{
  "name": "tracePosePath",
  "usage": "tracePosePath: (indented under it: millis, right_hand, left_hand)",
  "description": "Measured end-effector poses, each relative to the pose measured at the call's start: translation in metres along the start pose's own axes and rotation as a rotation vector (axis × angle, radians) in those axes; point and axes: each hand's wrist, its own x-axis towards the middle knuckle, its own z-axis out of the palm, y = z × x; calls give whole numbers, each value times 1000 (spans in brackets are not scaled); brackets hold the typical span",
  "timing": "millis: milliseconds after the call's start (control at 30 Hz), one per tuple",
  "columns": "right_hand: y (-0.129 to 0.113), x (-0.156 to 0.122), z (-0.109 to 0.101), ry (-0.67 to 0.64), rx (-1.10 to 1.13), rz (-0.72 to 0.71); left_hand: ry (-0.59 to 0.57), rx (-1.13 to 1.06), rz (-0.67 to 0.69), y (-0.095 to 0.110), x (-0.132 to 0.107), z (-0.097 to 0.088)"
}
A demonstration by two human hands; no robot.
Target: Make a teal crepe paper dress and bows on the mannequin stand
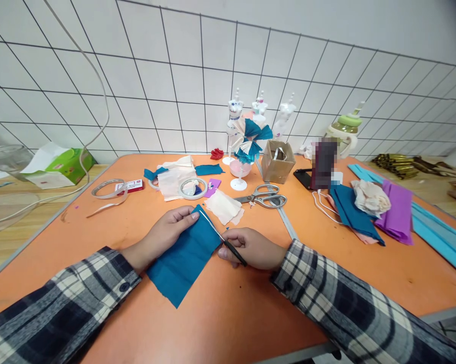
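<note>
A teal rectangle of crepe paper [184, 258] lies on the orange table [250, 323] in front of me. My left hand [163, 233] presses down on its upper left part, fingers bent, thumb and fingertip at the top corner. My right hand [252, 247] is closed in a pinch on a thin dark-handled tool [223, 238], whose light metal tip lies along the paper's upper right edge. Both forearms wear plaid sleeves.
Behind the paper lie cream paper pieces [223, 206], a tape roll [193, 188], silver scissors [263, 196], a metal ruler [286, 220] and a brown box [277, 161]. Small mannequins with a teal paper dress [250, 136] stand at the back. Purple and blue paper [397, 210] lies right, a green tissue box [63, 164] left.
</note>
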Motion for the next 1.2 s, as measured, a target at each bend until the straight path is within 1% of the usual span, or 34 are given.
tracePosePath:
  millis: [167,467,567,733,1000,1200]
  right_hand:
    - [2,1,0,7,-40,0]
    - [2,0,-1,27,-115,-3]
    - [0,0,0,20,-85,9]
    - [0,1,1,12,-24,25]
    - [4,0,0,17,-75,12]
    - [-1,-1,2,12,-66,19]
  left_hand:
    - [-51,47,31,1,0,-1]
    - [-36,24,1,0,-1,-1]
    - [-20,41,0,-1,0,-1]
    - [-28,62,24,-2,1,-2]
    - [-63,115,43,-6,2,-5]
    - [-43,85,21,-3,1,-2]
